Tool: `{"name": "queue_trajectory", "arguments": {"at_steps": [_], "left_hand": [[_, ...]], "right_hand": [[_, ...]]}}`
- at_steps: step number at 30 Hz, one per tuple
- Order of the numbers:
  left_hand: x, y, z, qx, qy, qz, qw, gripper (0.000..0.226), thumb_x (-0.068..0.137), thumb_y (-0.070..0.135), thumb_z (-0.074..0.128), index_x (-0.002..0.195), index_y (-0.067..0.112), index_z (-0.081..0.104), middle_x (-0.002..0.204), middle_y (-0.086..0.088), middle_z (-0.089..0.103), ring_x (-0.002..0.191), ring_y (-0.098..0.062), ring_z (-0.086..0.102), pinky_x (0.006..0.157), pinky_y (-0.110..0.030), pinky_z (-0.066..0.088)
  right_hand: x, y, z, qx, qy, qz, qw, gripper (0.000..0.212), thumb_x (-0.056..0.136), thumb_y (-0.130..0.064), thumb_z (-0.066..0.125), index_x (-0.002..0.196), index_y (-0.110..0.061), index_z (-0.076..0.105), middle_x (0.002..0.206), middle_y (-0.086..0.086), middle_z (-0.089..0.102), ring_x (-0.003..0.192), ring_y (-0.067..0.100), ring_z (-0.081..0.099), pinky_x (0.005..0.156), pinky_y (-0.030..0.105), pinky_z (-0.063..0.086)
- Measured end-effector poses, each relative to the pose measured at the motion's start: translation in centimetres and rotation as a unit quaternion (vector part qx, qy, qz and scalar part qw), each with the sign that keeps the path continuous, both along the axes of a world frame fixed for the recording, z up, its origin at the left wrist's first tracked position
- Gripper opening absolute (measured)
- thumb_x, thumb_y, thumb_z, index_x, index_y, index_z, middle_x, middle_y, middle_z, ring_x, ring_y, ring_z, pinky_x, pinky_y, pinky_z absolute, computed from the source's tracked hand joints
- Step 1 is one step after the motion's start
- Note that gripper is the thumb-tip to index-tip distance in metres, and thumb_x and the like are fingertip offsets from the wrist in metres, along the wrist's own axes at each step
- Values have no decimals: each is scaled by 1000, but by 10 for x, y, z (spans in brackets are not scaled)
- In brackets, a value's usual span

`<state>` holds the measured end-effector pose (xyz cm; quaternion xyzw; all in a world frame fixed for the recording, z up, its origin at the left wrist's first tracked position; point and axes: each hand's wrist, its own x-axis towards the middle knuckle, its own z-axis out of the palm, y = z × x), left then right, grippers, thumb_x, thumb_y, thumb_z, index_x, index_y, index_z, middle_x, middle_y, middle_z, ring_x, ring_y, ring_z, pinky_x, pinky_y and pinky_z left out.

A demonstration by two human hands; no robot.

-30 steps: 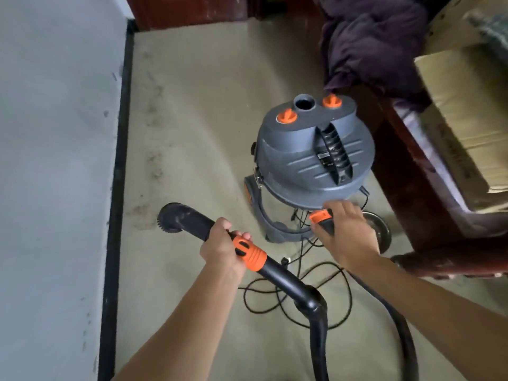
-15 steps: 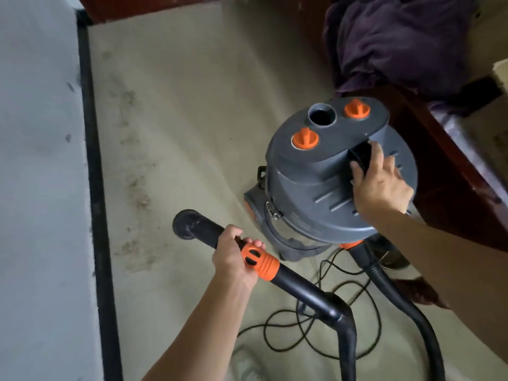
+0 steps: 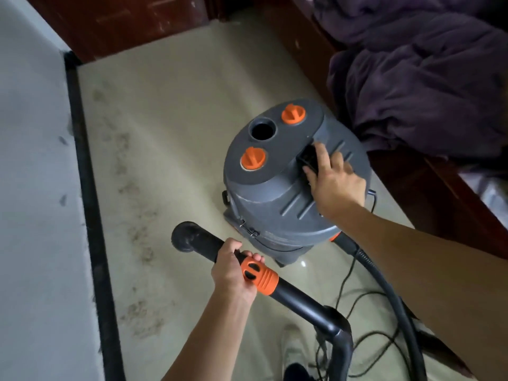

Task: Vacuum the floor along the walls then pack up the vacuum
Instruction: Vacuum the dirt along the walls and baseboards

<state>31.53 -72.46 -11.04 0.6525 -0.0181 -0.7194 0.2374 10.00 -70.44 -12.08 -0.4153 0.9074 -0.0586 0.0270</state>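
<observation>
Vacuum canister (image 3: 275,193) sits centre frame. The right hand (image 3: 334,185), down at the hose socket a second ago, now grips its carry handle (image 3: 308,158) — likely to shift it onward. Left hand (image 3: 233,273) clutches the wand (image 3: 297,295); dirt (image 3: 134,235) lines the skirting (image 3: 88,204) at left.

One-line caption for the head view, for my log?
Left hand grips the wand while right hand rests atop the grey vacuum.

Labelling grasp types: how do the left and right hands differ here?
Left hand is fisted round the black wand, beside its orange collar; right hand lies flatter on the grey canister lid, thumb in the handle recess, grip unclear. Left hand sits nearer the wall; right hand nearer the bed. Both touch vacuum parts.
</observation>
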Motion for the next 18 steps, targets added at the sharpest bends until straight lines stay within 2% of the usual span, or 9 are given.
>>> {"name": "queue_trajectory", "arguments": {"at_steps": [7, 12, 15, 18], "left_hand": [[-16, -103, 14, -12, -19, 43, 999, 14, 79, 8, 58, 76, 10, 45, 52, -4, 46, 38, -20, 48, 48, -30, 51], [-11, -149, 12, -12, -38, 64, 997, 15, 76, 6, 58, 76, 11, 44, 53, -5, 46, 39, -21, 48, 48, -31, 51], [-8, -177, 10, 3, -42, 84, 996, 14, 77, 5, 57, 77, 11, 45, 52, -5, 46, 39, -21, 48, 49, -31, 51], [-15, -209, 5, 10, -35, 88, 995, 13, 78, 5, 56, 77, 11, 45, 54, -5, 46, 40, -21, 48, 52, -32, 51]], "right_hand": [[-22, -102, 3, 13, -12, 54, 998, 58, 99, -55, 25, 151, -28, 21, 124, 13, 51, 101, 37, 58, 60, 41, 46], [-32, -171, 2, 4, -22, 35, 999, 58, 100, -55, 25, 151, -28, 20, 126, 15, 51, 104, 39, 58, 66, 43, 46], [-32, -210, 2, -1, -43, -3, 999, 60, 101, -54, 26, 153, -26, 17, 131, 15, 48, 109, 40, 56, 75, 49, 50], [-40, -247, 1, -6, -41, -12, 999, 61, 101, -53, 27, 154, -26, 15, 132, 15, 48, 112, 41, 56, 77, 49, 50]]}}
